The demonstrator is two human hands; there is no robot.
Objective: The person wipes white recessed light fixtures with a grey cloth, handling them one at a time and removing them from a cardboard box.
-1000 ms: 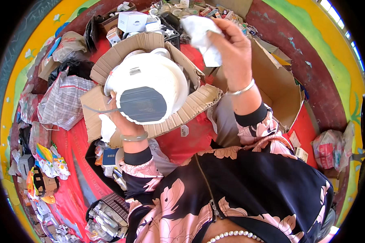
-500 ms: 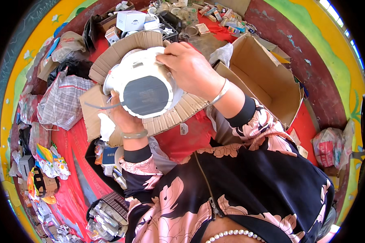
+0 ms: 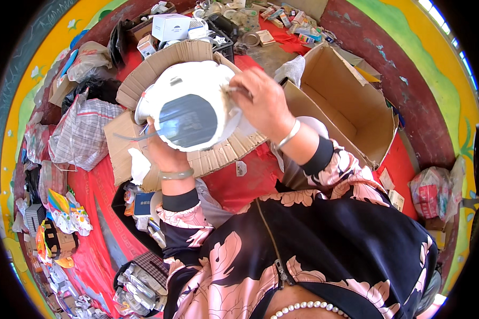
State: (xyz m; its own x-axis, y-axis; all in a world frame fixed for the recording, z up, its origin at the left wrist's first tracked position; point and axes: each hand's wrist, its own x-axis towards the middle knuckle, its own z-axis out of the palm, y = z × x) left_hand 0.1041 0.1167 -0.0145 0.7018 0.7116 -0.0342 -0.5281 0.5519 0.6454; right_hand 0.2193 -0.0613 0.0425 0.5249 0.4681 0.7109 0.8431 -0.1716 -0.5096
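Note:
A large white round housing with a dark grey panel [image 3: 189, 121], like a ceiling downlight, is tilted above an open cardboard box [image 3: 218, 155]. My left hand [image 3: 166, 150] grips its lower left rim, with the fingertips partly hidden behind it. A thin grey cable [image 3: 130, 137] sticks out by that hand. My right hand [image 3: 263, 101] is at the housing's right side, fingers pinched together and slightly blurred. Something small and greyish shows at its fingertips, too unclear to name. Smudges mark the white surface near those fingers.
To the right stands a big open cardboard box [image 3: 346, 101]. A white carton [image 3: 171, 27] and piled goods lie at the far side. A checked bag [image 3: 84, 132] sits on the left. Closer in are a black bin of small items [image 3: 142, 204] and a basket of packages [image 3: 141, 287].
My right hand has moved from the housing's top rim down and right along its side. The housing is tilted a little differently, and its panel now reflects more light.

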